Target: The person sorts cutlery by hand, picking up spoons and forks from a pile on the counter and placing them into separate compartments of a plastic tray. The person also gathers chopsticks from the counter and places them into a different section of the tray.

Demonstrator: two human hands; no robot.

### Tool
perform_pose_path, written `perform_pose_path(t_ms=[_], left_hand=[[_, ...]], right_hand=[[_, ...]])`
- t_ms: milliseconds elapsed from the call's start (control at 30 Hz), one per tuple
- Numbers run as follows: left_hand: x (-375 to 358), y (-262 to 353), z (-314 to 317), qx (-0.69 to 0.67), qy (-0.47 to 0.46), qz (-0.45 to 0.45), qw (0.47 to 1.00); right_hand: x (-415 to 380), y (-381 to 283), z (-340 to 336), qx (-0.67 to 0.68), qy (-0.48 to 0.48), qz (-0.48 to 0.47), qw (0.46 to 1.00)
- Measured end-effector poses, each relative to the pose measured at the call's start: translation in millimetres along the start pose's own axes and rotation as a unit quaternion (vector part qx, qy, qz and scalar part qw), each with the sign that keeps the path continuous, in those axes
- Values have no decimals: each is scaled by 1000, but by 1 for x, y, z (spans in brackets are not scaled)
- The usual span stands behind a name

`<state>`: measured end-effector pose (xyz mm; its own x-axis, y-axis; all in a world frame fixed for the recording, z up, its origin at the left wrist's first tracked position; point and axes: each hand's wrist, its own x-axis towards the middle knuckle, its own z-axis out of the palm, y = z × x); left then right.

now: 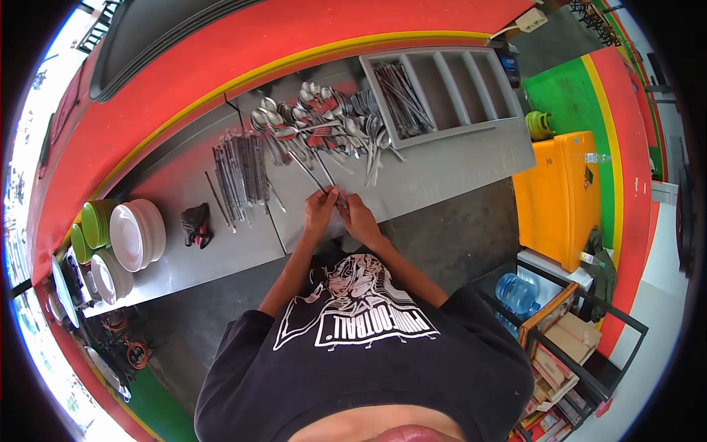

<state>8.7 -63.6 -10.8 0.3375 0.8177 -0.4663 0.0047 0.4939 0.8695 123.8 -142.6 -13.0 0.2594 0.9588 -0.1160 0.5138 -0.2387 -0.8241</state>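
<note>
My left hand (319, 212) and my right hand (359, 218) are close together at the counter's front edge, fingers closed around the lower ends of two chopsticks (310, 171). The chopsticks spread apart as they point away from me toward the cutlery. Which hand grips which one is partly hidden by the fingers. Just beyond them lies a heap of metal spoons and forks (324, 121). To the left a bundle of dark chopsticks (241, 173) lies side by side, with a few loose ones along its edges. A grey cutlery tray (453, 96) holds more chopsticks (401, 96) in its leftmost compartment.
The steel counter (442, 173) runs along a red wall. Left of the bundle sit a crumpled dark cloth or bag (196, 224), stacked white plates (132, 234) and green plates (94, 223). At right are a yellow cabinet (563, 199) and a blue water jug (518, 292).
</note>
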Motion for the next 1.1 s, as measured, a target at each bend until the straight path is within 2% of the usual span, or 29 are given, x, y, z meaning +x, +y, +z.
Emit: perform_pose_path(t_ms=[133,233,333,400,633,667,733,867,967,1000,1100], left_hand=[[19,10,27,-4,-25,-9,1000],[31,26,54,-7,-34,-3,999],[45,45,89,-16,-21,17,999],[56,56,113,-25,-17,42,999],[105,84,191,137,9,104,985],[110,88,200,129,6,72,989],[127,74,213,189,29,102,976],[144,66,231,316,70,97,941],[154,49,236,336,170,200,905],[151,60,236,316,144,136,928],[155,54,235,278,146,135,940]], right_hand=[[17,7,-20,-6,8,-26,1000],[35,17,-42,65,-10,4,998],[57,20,-76,193,-52,50,979],[72,15,-106,189,-36,47,980],[128,71,-159,228,6,-16,973],[133,76,-168,249,-17,22,968],[142,67,-195,286,-62,98,951],[159,85,-209,299,-96,164,935],[168,87,-208,320,-94,209,919],[169,82,-207,308,-84,212,924],[171,76,-207,289,-68,207,932]])
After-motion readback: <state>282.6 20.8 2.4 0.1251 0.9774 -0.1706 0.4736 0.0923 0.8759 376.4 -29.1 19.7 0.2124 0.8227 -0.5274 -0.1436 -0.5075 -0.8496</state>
